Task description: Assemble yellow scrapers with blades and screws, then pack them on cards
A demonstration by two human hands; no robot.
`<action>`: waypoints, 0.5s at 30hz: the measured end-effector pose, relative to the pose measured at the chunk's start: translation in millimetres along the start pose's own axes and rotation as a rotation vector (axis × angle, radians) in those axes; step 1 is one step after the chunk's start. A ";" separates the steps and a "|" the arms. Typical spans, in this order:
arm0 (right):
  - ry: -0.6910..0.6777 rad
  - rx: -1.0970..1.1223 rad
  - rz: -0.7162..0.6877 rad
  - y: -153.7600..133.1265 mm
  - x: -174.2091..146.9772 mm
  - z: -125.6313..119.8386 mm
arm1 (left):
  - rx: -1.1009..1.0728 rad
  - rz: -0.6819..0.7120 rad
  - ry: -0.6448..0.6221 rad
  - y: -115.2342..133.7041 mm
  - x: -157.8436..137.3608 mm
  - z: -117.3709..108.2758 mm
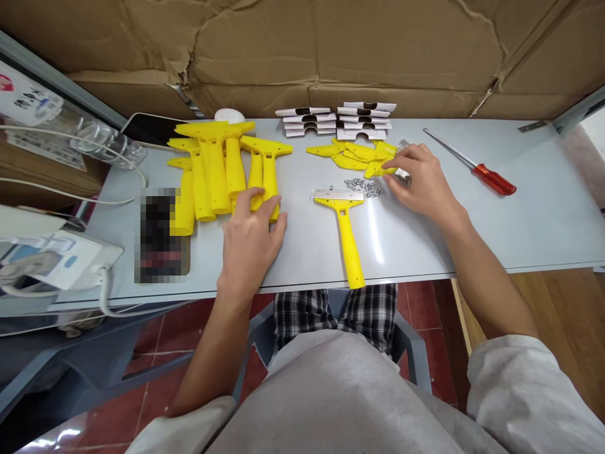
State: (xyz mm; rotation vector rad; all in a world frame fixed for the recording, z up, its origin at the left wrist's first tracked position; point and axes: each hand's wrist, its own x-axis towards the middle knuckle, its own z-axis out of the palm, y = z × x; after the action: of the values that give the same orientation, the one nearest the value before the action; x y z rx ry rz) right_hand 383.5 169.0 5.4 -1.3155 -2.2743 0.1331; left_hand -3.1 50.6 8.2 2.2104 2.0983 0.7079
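Head view: left hand [252, 243] spread at yellow handles [218, 180]. Right hand [422, 180] narrowed beside yellow plates [350, 162]; cannot tell if gripping.

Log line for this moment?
left hand: at grouped yellow handles; right hand: by yellow flat pieces; yellow scraper: lying between hands; screws: loose pile; screwdriver: unheld

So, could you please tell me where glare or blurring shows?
Head view: a bright glare streak on the tabletop just right of the yellow scraper; head view: white highlights on the red floor tiles, lower left; head view: blocky pixelation beside the yellow scraper handles, hiding detail.
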 end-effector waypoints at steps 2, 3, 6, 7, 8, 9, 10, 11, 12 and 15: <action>-0.004 0.001 0.008 -0.2 0.9 0.4 | -0.025 -0.006 0.004 -3.6 3.5 0.7; -0.003 -0.001 0.010 0.4 1.3 0.9 | -0.029 -0.003 0.010 -5.9 5.3 1.2; -0.004 -0.010 0.022 4.1 2.1 2.8 | -0.026 0.001 0.020 -13.4 10.3 0.6; -0.007 -0.013 0.029 5.6 2.2 3.3 | -0.022 -0.005 0.016 -15.2 11.0 -1.1; -0.009 -0.017 0.040 7.2 2.5 3.6 | -0.015 -0.012 0.006 -16.0 10.8 -4.0; -0.013 -0.021 0.051 8.6 2.9 3.9 | -0.002 -0.024 -0.006 -15.6 9.6 -8.1; -0.018 -0.026 0.062 10.0 3.6 4.0 | 0.016 -0.037 -0.022 -13.8 7.6 -13.2; -0.027 -0.033 0.071 11.1 4.9 3.9 | 0.035 -0.049 -0.032 -10.5 5.1 -18.9; -0.036 -0.042 0.079 11.9 6.8 3.7 | 0.051 -0.060 -0.027 -5.7 3.1 -24.5; -0.079 -0.080 0.092 12.0 18.2 2.6 | 0.005 -0.013 0.063 14.6 9.0 -32.1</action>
State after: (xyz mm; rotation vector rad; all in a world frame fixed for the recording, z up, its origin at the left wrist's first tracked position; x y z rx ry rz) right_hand 384.4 190.9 6.1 -1.4809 -2.3061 0.1291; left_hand 0.2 48.3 44.3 2.2034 2.1431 0.7831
